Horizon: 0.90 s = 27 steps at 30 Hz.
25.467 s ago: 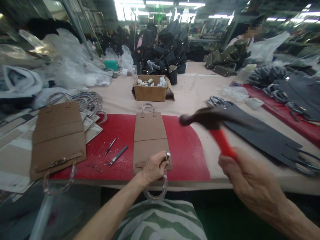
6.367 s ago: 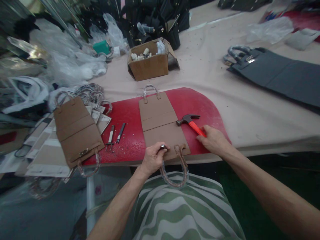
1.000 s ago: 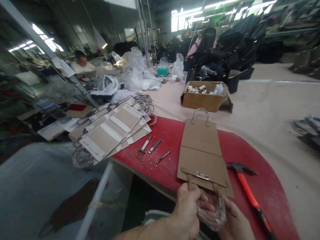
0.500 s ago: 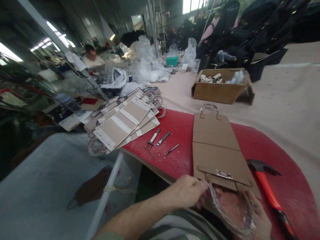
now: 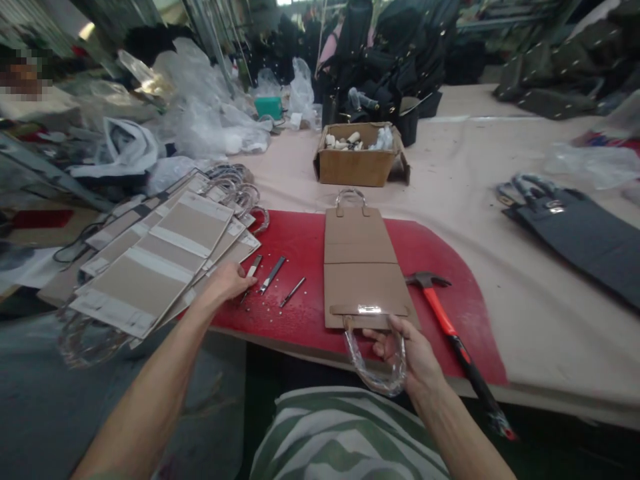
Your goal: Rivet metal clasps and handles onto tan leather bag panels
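Note:
A tan bag panel (image 5: pixel 357 277) lies flat on the red mat (image 5: pixel 430 247), with a metal clasp near its front edge. My right hand (image 5: pixel 405 343) grips the panel's front edge beside the plastic-wrapped handle (image 5: pixel 375 383); its fingers are partly under the panel. To the left, my left hand (image 5: pixel 233 281) has its fingertips pinched at the forked tool (image 5: pixel 254 265). Right of that tool lie a flat metal tool (image 5: pixel 273 275) and a thin metal rod (image 5: pixel 293 292), with small bits scattered around them.
Stacked panels with wrapped handles (image 5: pixel 175 247) lie at the left. A hammer (image 5: pixel 453 337) rests right of the tan panel. Behind stands a cardboard box (image 5: pixel 355 167); dark bags (image 5: pixel 585 227) lie at the right. A person (image 5: pixel 25 87) is at the far left.
My left hand has left the tan panel and moved left to the forked tool. My right hand stays at the panel's front edge. The view has turned to the right.

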{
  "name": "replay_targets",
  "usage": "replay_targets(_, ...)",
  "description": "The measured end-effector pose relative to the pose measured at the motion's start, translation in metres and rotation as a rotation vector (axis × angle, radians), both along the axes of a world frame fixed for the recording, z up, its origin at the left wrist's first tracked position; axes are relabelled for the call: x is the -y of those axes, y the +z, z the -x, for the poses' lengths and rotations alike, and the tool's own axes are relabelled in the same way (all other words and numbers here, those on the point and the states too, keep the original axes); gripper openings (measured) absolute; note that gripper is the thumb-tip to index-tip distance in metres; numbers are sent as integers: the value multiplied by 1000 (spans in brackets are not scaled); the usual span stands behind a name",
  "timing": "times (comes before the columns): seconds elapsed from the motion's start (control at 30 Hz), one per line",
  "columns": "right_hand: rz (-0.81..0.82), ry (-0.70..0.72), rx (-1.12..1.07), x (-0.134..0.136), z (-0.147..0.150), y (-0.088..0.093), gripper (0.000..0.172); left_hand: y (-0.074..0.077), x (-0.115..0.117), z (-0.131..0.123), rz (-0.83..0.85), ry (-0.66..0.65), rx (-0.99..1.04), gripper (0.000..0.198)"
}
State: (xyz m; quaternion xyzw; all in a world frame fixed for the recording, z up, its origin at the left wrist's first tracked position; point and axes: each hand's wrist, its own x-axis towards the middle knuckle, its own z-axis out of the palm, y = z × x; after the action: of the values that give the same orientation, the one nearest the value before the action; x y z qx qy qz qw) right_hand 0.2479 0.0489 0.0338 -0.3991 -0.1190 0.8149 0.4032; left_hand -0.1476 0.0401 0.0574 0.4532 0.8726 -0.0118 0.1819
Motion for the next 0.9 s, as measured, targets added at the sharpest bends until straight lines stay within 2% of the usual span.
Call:
replay_targets(0.1, -10, -9, 62, 0, -3, 6, 14, 2, -10, 1, 59, -39, 39, 29)
replay_targets(0.17, -59, -2, 69, 2, -7, 9, 15, 3, -12, 4, 59, -21, 98, 29)
replay_targets(0.23, -103, 12, 60, 5, -14, 9, 19, 6, -10, 6, -47, 59, 243, 27)
replay_targets(0.33, -104, 9, 62, 13, -24, 6, 22, 14, 0, -7, -358, 180, 654, 33)
replay_targets(0.4, -97, 1, 63, 18, -29, 3, 20, 20, 6, -31, -521, 210, 945, 45)
replay_targets(0.5, -121, 18, 43, 22, -32, 3, 17, 22, 10, -89, -635, 248, 1267, 54)
replay_targets(0.6, -139, 13, -4, 22, -33, 8, 21, 13, 6, -150, -745, 297, 1488, 53)
replay_targets(0.67, -119, -14, -76, 22, -33, 12, 29, 3, 3, -181, -769, 311, 1588, 53)
replay_targets(0.8, -70, -92, -270, 29, -28, 14, 50, -11, 2, -215, -776, 298, 1635, 55)
replay_targets(0.9, -38, -184, -319, 38, -17, 10, 41, -17, 5, -221, -788, 255, 1608, 51)
